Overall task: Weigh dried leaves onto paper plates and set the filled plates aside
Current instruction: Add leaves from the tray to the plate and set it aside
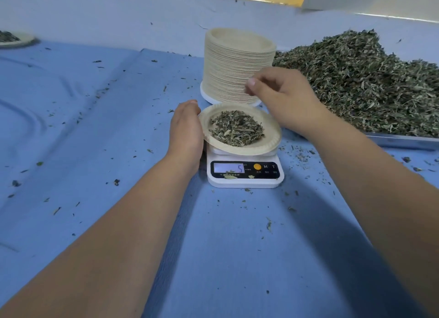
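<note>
One paper plate (274, 137), pale and round, sits slightly tilted on one white scale (244, 175) reading 5. It holds a small mound of dried leaves (237, 128), grey-green. Left hand (186, 132) grips its left rim. Right hand (282, 99) hovers above with fingers curled; can't tell if it pinches anything. One plate stack (235, 68) stands behind. One big leaf heap (368, 80) fills a metal tray (403, 140) on the right. One filled plate (27, 38) lies far left on the blue surface (118, 151).
</note>
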